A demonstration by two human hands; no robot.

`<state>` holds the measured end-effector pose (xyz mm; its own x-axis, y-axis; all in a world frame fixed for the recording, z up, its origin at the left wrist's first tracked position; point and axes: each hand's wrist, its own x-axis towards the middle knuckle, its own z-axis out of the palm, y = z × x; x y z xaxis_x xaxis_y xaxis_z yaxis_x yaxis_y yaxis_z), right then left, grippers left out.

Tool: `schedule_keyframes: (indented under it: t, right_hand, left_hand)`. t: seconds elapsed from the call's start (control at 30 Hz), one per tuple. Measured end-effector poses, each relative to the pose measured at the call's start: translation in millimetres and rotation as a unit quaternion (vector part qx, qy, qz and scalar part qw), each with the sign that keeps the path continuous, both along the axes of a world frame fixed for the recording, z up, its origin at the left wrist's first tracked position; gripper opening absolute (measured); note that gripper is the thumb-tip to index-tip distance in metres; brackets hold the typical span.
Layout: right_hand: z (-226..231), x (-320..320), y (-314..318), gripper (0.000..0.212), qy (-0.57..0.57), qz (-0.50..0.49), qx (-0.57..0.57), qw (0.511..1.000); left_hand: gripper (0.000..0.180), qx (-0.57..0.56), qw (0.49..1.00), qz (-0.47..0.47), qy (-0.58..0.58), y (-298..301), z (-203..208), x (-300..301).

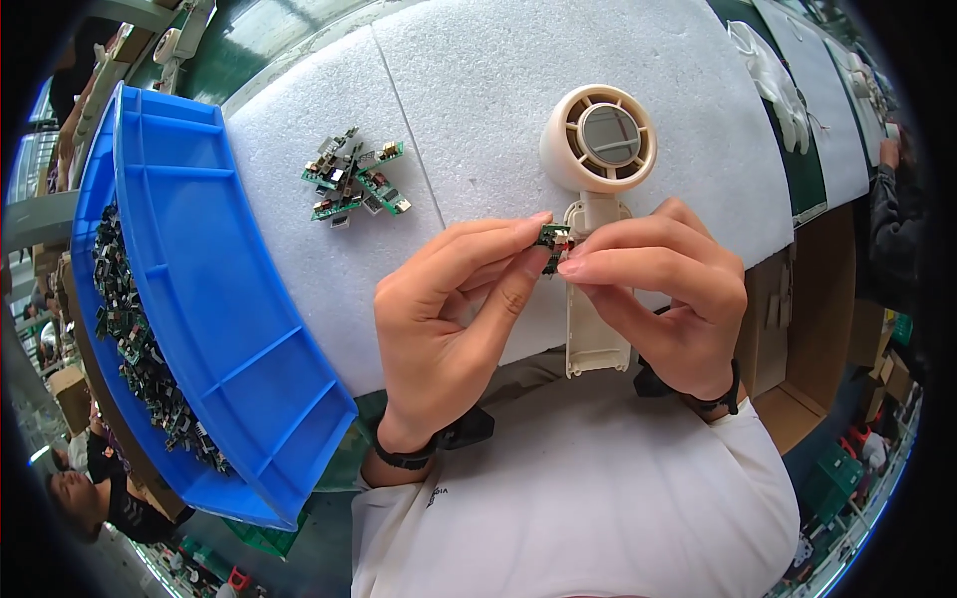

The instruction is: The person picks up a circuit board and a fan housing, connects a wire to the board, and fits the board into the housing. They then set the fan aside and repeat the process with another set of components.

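A small green circuit board [551, 237] is pinched between the thumb and fingertips of my left hand [454, 309]. My right hand [663, 294] closes its thumb and fingers at the board's right side, by a light connector and a bit of red. What exactly those fingertips grip is hidden. Just beyond and beneath my hands lies a cream handheld fan, its round head [598, 140] pointing away from me. The fan's opened handle [596, 344] runs toward my body, partly covered by my right hand.
Several loose circuit boards [354, 179] lie in a pile on the white foam sheet [478, 90]. At the left stands a blue bin [214, 269], with many boards [140, 329] along its far left side. An open cardboard box [812, 329] is at the right, below white gloves [776, 80].
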<state>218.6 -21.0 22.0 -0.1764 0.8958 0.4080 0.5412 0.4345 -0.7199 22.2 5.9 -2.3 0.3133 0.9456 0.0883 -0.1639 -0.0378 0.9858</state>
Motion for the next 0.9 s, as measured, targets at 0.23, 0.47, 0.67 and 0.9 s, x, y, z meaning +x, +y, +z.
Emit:
schedule_keyframes:
  t: [0.23,0.47,0.67,0.9]
  right_hand:
    - [-3.4,-6.8,0.5,0.036,-0.003,-0.069,0.015,0.998]
    - [-2.6,-2.5,3.7,0.050,0.008,-0.064,0.003,0.998]
    - [-0.2,8.9,12.6,0.050,-0.069,0.006,0.102,0.992]
    - [-7.3,-3.2,4.9,0.043,0.017,-0.037,0.049,0.998]
  left_hand:
    - [0.029,0.059,0.998,0.023,0.015,-2.8,-5.9,1.7]
    - [0.033,0.159,0.980,0.063,0.102,-4.7,-8.5,4.3]
    - [0.033,0.195,0.973,0.057,0.110,-4.2,-9.9,3.6]
    - [0.034,0.205,0.966,0.080,0.136,-8.8,-8.3,5.3]
